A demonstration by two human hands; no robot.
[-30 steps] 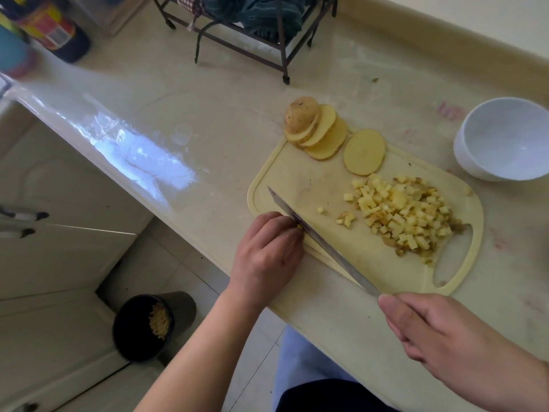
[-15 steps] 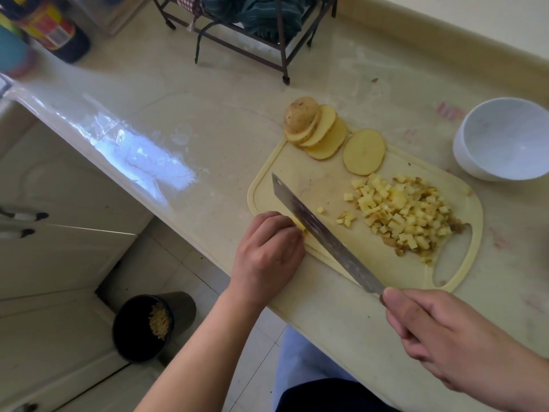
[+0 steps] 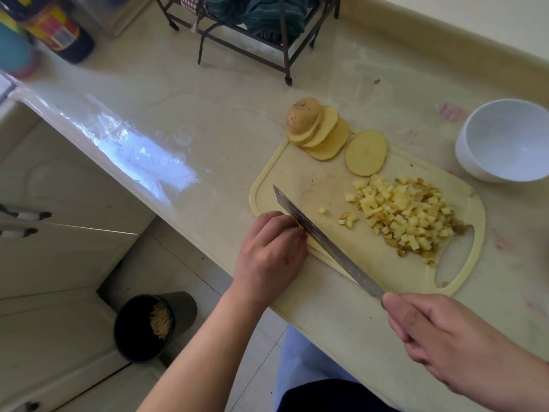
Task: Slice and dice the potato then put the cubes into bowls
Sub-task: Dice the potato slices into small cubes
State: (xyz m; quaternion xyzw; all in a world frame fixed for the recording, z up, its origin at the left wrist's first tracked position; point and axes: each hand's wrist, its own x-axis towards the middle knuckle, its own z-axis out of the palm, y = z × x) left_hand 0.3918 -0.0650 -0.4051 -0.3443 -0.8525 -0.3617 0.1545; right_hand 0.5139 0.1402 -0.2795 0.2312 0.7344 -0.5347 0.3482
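— Left hand?
— Curled over potato strips at the board's near edge, fingertips pressing them down, mostly hiding them.
— Right hand?
— Wrapped tight round the knife handle; blade edge down just beside the left fingertips.
— Cubes?
— Heaped on the board toward its handle hole, a few strays apart.
— Slices?
— Fanned at the far corner, end piece on top; one slice flat beside.
— Bowl?
— White, off the board to the right.
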